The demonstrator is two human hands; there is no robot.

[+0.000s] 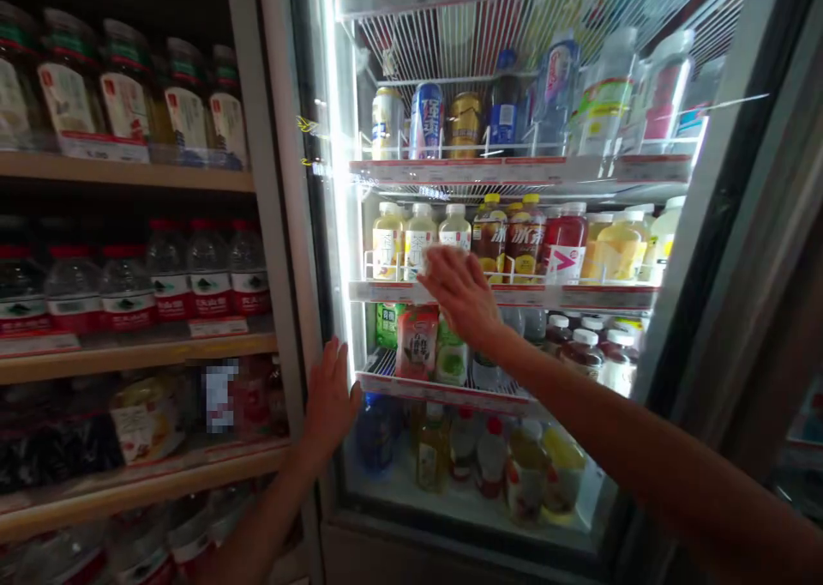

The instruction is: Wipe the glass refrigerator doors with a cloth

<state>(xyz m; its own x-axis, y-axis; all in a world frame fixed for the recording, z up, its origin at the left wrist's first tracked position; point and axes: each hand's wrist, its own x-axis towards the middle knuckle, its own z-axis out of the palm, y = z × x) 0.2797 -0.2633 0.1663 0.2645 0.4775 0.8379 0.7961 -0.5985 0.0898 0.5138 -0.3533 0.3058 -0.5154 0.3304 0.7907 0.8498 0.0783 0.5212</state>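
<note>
R forearm point(643, 456) reaches in; right hand point(461, 295), fingers loosely open, tips on pale bottle point(455, 227), nothing clasped. Bottle upright, just above fingertips. Left hand point(329, 396) flat on fridge frame point(292, 225), lower-left, farther off.

This is looking like a shop that is selling drinks. A tall glass fridge point(278, 139) is shining bright and holding rows of bottles point(514, 238) and cans point(428, 122), with price tags point(450, 171) running along each rack. Beside it, wooden shelves point(160, 355) are holding many matching water bottles point(167, 285).
</note>
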